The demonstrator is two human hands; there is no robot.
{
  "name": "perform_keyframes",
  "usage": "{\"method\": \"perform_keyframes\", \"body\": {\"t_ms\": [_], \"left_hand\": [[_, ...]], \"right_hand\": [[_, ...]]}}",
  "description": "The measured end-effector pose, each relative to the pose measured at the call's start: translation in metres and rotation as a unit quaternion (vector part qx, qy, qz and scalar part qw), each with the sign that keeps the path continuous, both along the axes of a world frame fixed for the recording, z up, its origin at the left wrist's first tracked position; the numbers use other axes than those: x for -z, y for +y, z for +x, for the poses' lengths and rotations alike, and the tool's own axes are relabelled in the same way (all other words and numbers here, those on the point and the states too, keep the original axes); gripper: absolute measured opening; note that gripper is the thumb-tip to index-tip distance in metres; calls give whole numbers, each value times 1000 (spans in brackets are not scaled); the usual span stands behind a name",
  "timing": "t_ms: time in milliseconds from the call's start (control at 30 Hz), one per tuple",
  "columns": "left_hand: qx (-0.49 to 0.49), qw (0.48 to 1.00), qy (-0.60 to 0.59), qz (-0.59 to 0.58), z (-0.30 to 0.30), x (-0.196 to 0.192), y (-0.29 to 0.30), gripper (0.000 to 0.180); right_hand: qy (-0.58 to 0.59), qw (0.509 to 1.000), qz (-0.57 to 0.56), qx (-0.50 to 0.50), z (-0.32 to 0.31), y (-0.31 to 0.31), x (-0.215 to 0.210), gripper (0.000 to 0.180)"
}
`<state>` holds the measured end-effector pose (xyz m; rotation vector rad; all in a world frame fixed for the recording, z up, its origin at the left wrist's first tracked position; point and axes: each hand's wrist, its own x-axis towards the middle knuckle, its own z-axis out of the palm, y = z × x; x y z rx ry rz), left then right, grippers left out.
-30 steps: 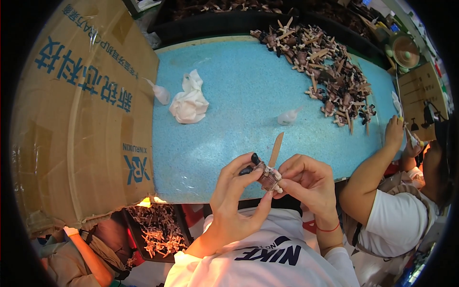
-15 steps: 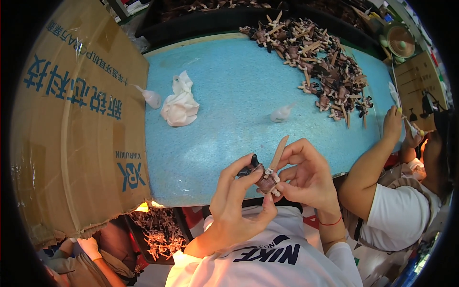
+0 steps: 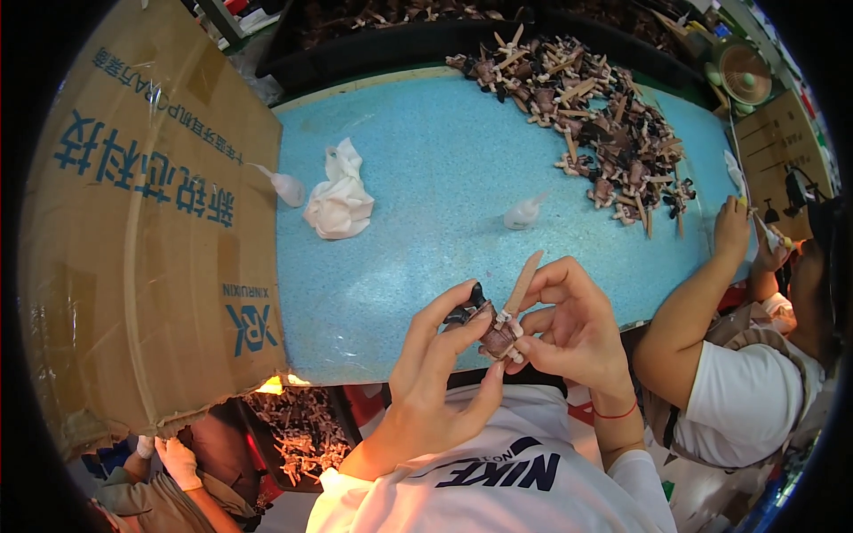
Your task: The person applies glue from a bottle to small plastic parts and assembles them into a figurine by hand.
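Observation:
Close to my chest, at the near edge of the blue table mat, I hold a small brown toy figure (image 3: 499,340) with black boots and a long tan sword-like blade (image 3: 526,277). My left hand (image 3: 435,373) pinches the figure's body and boot end between its fingers. On the other side, the thumb and fingers of my right hand (image 3: 573,333) close on the figure near the base of the blade. The fingertips partly hide the figure. Beyond my hands a small white squeeze bottle (image 3: 524,211) lies on the mat.
A heap of similar figures (image 3: 613,133) covers the mat's far right. Crumpled white tissue (image 3: 339,200) and another squeeze bottle (image 3: 286,188) lie beside a tall cardboard box (image 3: 160,240) on the left. A co-worker's arm (image 3: 689,311) reaches in at right; black trays (image 3: 373,40) stand behind.
The grip on the figure is nearly the same; my left thumb has eased slightly away from it. The whole view has shifted a little. At lower left, another person's hands have moved.

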<state>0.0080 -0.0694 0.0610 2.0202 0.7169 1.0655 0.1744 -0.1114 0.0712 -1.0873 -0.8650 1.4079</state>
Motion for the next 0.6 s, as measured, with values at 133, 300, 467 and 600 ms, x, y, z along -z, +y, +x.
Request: {"method": "perform_keyframes", "body": {"t_ms": [133,300,467,600], "left_hand": [[-1,1000,-6,11,2,2,-1,42],[-16,1000,-3,19,4,3,-1,43],[-29,1000,-3,7,5,8,-2,43],[-36,999,-13,-38,7,12,-2,44]], "right_hand": [[2,1000,4,-1,0,-1,0,41],[0,1000,2,-2,0,-1,0,43],[-6,1000,-2,-10,-1,1,3,43],[-1,1000,-1,-14,-3,4,4,43]]}}
